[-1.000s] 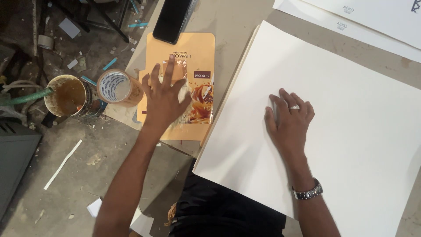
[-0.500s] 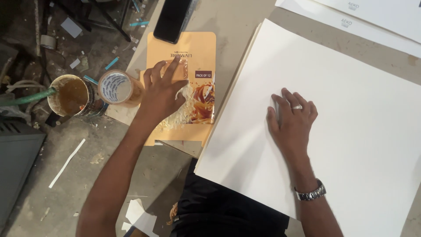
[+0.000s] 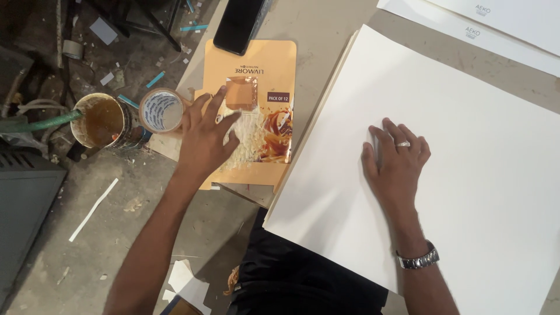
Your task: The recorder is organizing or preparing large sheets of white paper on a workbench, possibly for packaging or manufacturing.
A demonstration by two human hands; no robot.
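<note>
Two hands spread flat, left [image 3: 205, 135] on glue-smeared orange flattened carton [image 3: 256, 111], right [image 3: 398, 163] on white sheet [image 3: 466, 192].

**Flattened carton and white sheet under the hands**

The flattened orange carton [image 3: 256, 76] lies flat, printed side up, at the table's edge. A whitish smear covers its middle and reaches right up to the fingertips of the left hand [image 3: 205, 137], which rests spread on its left part. The large white sheet [image 3: 466, 198] lies flat just right of the carton, slightly askew, its near corner past the table's edge. The right hand [image 3: 399, 166] presses palm down near its middle.
</note>
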